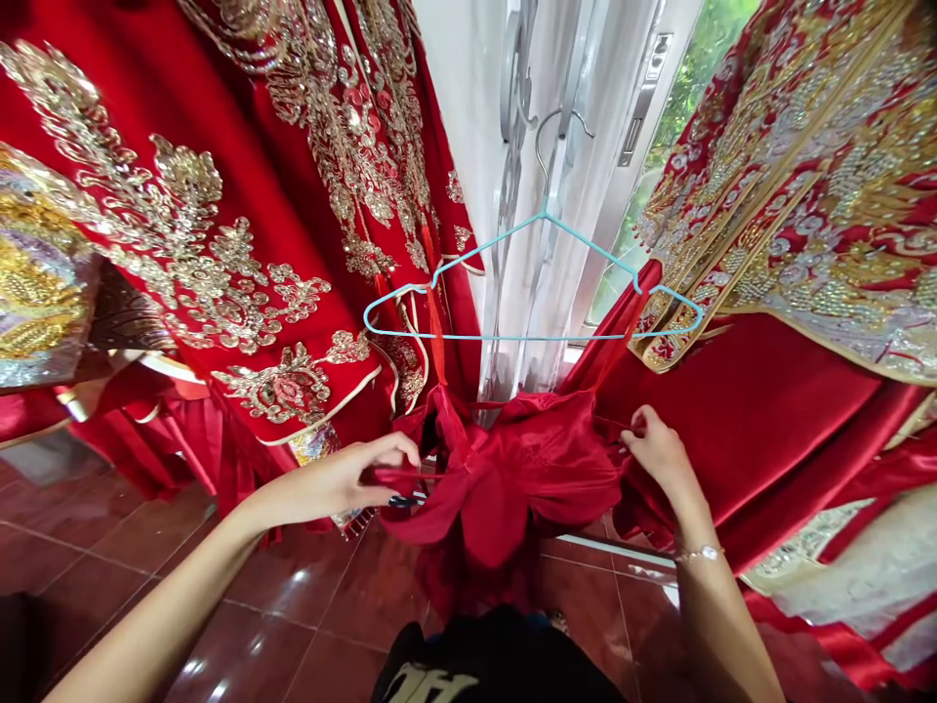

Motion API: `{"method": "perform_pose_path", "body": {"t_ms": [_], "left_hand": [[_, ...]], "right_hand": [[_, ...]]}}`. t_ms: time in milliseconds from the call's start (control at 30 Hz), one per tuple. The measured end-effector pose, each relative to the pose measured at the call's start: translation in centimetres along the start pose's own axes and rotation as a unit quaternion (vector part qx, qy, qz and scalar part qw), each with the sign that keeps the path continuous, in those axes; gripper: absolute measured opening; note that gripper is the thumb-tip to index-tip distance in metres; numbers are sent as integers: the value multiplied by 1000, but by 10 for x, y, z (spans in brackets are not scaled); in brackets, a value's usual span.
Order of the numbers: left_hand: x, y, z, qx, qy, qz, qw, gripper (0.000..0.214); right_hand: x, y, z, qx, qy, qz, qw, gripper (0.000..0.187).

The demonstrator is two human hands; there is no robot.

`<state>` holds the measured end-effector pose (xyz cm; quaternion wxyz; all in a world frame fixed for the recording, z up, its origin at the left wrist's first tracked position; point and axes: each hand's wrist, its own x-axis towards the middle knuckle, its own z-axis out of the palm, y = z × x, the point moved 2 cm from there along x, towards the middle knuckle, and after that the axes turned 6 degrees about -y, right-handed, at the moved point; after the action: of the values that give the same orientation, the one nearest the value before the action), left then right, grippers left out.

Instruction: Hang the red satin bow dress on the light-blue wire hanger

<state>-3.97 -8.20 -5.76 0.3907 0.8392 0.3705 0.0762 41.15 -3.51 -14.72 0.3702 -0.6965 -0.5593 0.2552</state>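
A red satin garment [505, 478] hangs bunched and gathered at its middle from a light blue wire hanger [534, 293], which is hooked high up in front of a white curtain. My left hand [337, 478] pinches a thin red tie [395, 474] at the garment's left side. My right hand [659, 454], with a thin bracelet [699, 554] on its wrist, holds a matching red strap [615, 423] at the right side. Both hands are level with the gathered satin, and the strap ends are partly hidden by the folds.
Red robes [220, 244] with gold embroidery hang close on the left, and another embroidered robe [805, 254] hangs on the right. Behind the hanger are a white curtain [468, 117] and a window frame [636, 107]. Below lies a glossy red-brown tile floor [293, 605].
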Motion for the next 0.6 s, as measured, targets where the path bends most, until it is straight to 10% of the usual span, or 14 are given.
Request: {"method": "perform_pose_path", "body": {"t_ms": [167,333,600], "left_hand": [[-9,-16,-13,192,336,-11,922,16],[0,-22,5,124,596,-15,793,18],[-9,-32,12,-217,648,-110,722,24]], "right_hand": [[-14,-9,-4,241,10,-24,970,41],[-45,-19,19,445,38,-79,891,40],[-52,-33,20,399,116,-156,896,70]]}}
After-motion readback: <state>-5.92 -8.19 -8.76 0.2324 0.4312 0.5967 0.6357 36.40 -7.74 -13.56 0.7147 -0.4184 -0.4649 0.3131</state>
